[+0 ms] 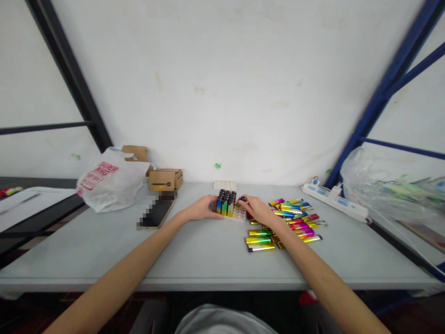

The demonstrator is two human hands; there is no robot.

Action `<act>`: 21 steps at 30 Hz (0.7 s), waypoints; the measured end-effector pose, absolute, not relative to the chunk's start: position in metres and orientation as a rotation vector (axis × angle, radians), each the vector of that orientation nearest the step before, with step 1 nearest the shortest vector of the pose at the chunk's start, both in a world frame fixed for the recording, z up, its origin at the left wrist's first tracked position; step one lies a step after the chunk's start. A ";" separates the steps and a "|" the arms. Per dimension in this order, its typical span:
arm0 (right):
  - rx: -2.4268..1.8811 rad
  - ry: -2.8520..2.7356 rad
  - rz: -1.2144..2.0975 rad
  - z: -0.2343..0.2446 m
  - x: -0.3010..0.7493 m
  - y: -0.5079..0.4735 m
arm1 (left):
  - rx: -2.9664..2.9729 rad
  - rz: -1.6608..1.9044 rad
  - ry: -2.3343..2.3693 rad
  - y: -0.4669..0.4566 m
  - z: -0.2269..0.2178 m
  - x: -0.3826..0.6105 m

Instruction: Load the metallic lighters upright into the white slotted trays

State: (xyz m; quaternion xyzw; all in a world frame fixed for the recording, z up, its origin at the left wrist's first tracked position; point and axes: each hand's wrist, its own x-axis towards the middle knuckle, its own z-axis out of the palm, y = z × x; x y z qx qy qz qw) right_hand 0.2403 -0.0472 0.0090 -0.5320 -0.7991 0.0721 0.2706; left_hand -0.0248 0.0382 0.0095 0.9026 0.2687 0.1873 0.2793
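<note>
Colourful metallic lighters [225,207] with black tops stand upright in rows in a pale tray [239,214]. My left hand [204,208] is curved around the left side of this group, with its thumb at the front and its fingers behind. At the tray's right end, my right hand [256,208] pinches a lighter [242,199] whose black top shows; the fingers hide most of its body. Empty pockets are visible in the tray below that hand. To the right, a pile of loose lighters [295,213] lies flat on the table, partly covered by my right forearm.
Behind the standing lighters lies another pale tray [224,185]. On the left are a phone [159,212], a cardboard box [165,179] and a white plastic bag [113,181]. A power strip [335,202] with plugs lies at the right, near a blue frame [378,102].
</note>
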 end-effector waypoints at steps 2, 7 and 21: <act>-1.469 -2.154 0.174 0.009 0.239 -0.045 | 2.410 0.503 0.710 0.038 0.009 -0.025; -1.535 -2.161 0.115 0.009 0.237 -0.031 | 2.409 0.513 0.728 0.038 0.010 -0.024; -1.459 -2.230 0.142 0.005 0.240 -0.018 | 2.408 0.518 0.744 0.039 0.010 -0.024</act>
